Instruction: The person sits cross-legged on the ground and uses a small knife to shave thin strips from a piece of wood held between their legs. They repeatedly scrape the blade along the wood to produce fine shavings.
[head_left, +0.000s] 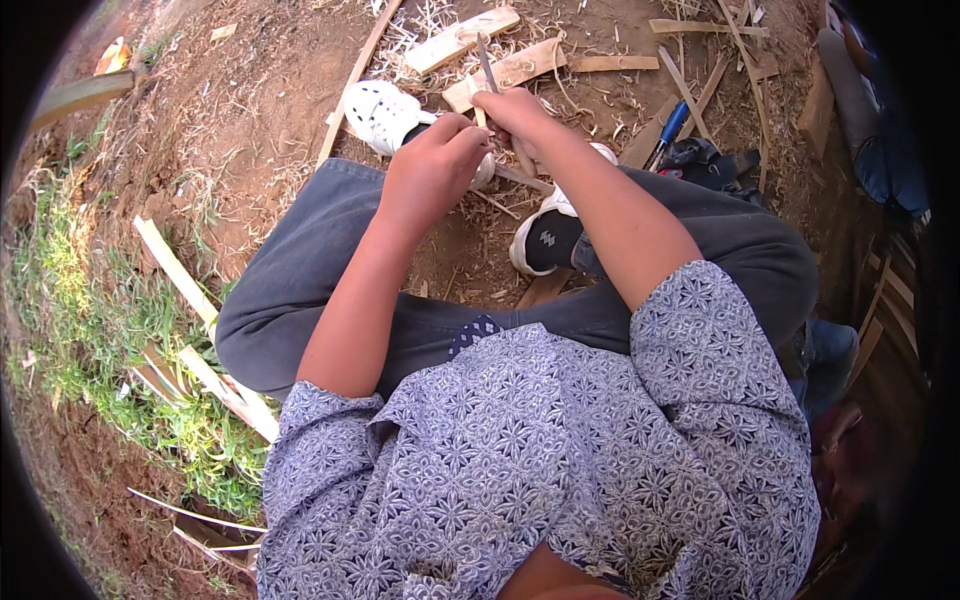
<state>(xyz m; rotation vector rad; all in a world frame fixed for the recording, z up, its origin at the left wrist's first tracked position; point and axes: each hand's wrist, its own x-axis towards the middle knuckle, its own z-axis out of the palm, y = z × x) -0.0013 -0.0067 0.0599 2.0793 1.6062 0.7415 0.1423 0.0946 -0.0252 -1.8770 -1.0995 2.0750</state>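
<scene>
- Sitting on bare brown earth, the person wears dark grey trousers (300, 290) and a blue-and-white patterned short-sleeved shirt (540, 460); both forearms reach forward over the knees.
- Left hand (432, 165): fingers curled into a closed fist, knuckles up. It grips something just beside the right hand; what lies inside the fist is hidden, so I cannot tell it exactly.
- Right hand (515, 112): fingers pressed together around a thin, pale wooden strip (487, 65), which rises from the fist and tilts away toward the top of the view.
- A second thin, pale sliver (522, 178) sticks out below the two hands, toward the right foot.
- Hands sit close together, touching or nearly so, above the gap between the feet.
- White perforated clog (380, 112) on the left foot, just left of the hands; black-and-white shoe (545, 235) on the right foot, below them.
- Ground ahead: flat pale wood offcuts (465, 38) and curled shavings, near the strip's tip.
- Blue-handled tool (672, 125) lies to the right, well apart from both hands.
- Green grass patch (90, 310) with long pale slats (175, 270) at the left.
</scene>
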